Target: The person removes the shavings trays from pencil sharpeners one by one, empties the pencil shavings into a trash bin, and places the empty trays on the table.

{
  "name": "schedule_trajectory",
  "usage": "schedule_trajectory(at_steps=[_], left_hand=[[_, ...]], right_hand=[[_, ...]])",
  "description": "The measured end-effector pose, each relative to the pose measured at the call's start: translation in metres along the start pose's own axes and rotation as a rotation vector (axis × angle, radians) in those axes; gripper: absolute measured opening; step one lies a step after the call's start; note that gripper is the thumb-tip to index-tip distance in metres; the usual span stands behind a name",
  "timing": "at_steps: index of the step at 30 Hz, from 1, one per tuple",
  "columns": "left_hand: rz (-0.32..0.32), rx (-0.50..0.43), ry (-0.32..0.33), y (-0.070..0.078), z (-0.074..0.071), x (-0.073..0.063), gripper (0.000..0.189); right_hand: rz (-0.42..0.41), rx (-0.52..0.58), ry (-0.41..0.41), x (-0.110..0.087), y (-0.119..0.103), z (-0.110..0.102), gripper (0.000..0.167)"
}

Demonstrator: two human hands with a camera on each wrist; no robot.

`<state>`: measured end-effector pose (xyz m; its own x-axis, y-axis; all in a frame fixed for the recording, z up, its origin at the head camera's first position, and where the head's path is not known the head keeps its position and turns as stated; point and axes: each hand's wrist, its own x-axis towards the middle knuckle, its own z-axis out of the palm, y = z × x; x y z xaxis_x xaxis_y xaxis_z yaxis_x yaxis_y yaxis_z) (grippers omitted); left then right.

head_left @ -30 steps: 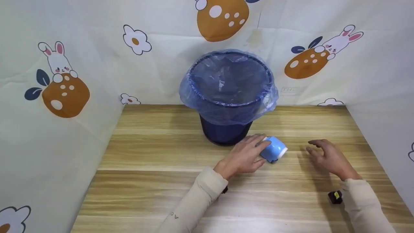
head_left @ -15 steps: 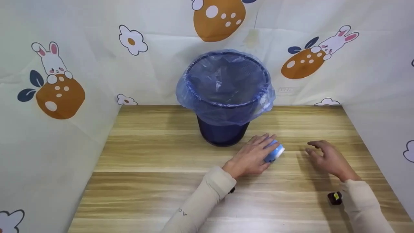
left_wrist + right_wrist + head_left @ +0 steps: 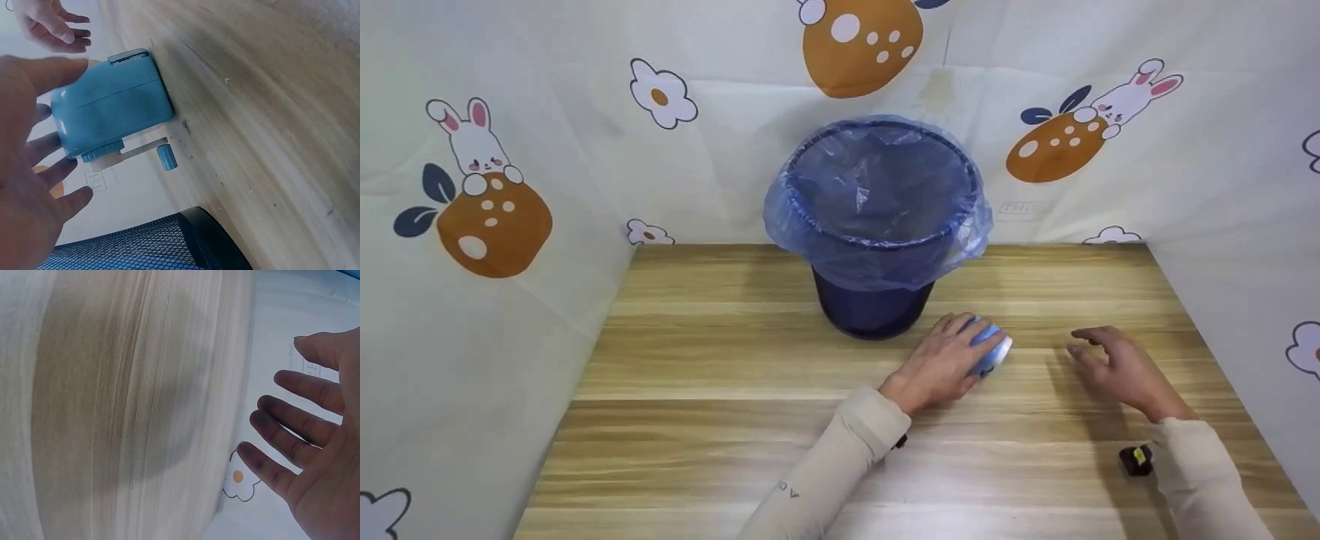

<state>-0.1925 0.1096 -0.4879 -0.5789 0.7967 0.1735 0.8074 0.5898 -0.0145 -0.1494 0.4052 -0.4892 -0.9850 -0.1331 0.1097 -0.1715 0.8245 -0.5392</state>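
A blue pencil sharpener (image 3: 997, 354) with a white end lies on the wooden table, in front and to the right of the bin. In the left wrist view the sharpener (image 3: 115, 95) shows a pale crank arm with a ribbed blue knob. My left hand (image 3: 937, 364) holds it from above, thumb on one side and fingers on the other, covering much of it in the head view. To the right, my right hand (image 3: 1125, 371) hovers over the table with nothing in it. Its fingers (image 3: 304, 427) are loosely bent and apart in the right wrist view.
A dark blue mesh bin (image 3: 874, 307) lined with a translucent blue bag (image 3: 877, 262) stands at the back of the table (image 3: 697, 420). Pale printed cloth (image 3: 720, 165) walls the left, back and right sides. A small black device (image 3: 1136, 460) sits by the right cuff.
My left hand has reached further right over the sharpener and its fingers have settled round it. My right hand has stayed in place. The view has shifted slightly.
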Motion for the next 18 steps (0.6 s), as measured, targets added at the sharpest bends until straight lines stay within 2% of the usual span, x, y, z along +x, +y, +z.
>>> schedule_trajectory(at_steps=[3, 7, 14, 18], left_hand=[[0.004, 0.073, 0.048, 0.0009, 0.0015, 0.0009, 0.065], [0.005, 0.123, 0.085, 0.0024, 0.0040, 0.0011, 0.062], [-0.022, 0.121, 0.091, 0.0026, 0.0081, 0.0020, 0.063], [-0.015, 0.106, 0.106, 0.0028, 0.0099, 0.0034, 0.058]], right_hand=[[0.010, 0.005, -0.014, -0.0006, 0.0003, 0.0010, 0.042], [0.006, 0.007, -0.018, -0.0007, 0.0004, 0.0025, 0.040], [-0.032, 0.006, 0.021, 0.0007, 0.0002, 0.0043, 0.035], [-0.014, 0.016, 0.000, 0.0016, -0.0012, 0.0029, 0.038]])
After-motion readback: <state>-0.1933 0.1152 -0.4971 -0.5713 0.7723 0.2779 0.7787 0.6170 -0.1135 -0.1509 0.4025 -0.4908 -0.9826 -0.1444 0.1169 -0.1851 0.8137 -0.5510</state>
